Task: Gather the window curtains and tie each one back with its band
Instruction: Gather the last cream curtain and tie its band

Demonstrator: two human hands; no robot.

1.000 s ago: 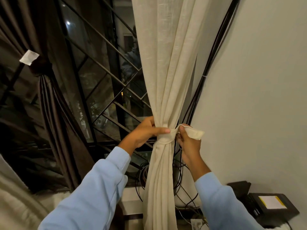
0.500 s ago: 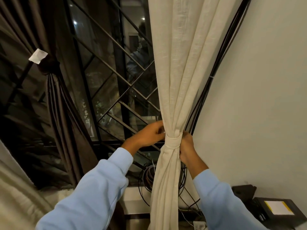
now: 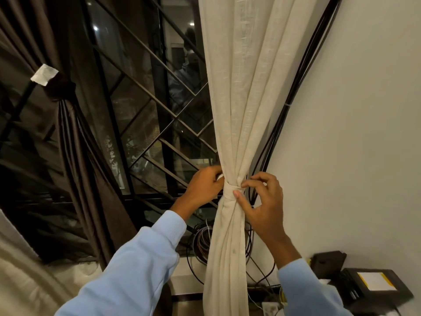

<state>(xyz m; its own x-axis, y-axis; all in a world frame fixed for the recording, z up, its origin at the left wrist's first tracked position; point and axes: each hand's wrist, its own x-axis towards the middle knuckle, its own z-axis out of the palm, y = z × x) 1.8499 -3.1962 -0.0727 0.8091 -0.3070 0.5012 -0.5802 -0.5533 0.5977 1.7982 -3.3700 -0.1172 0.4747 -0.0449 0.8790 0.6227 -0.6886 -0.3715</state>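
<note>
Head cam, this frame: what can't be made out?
All in the head view:
- How the band is fastened: its ends lie behind the cream curtain.
- Left hand fingertips: hidden by that curtain's edge, so its grip cannot be told.
- What the curtain hangs from: cut off by the top edge.
- Print on the black box label: too small.
- Coiled cables: partly behind the curtain.

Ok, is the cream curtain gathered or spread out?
Gathered: a cream band wraps the cream curtain into a narrow bunch between the left hand and right hand.
</note>
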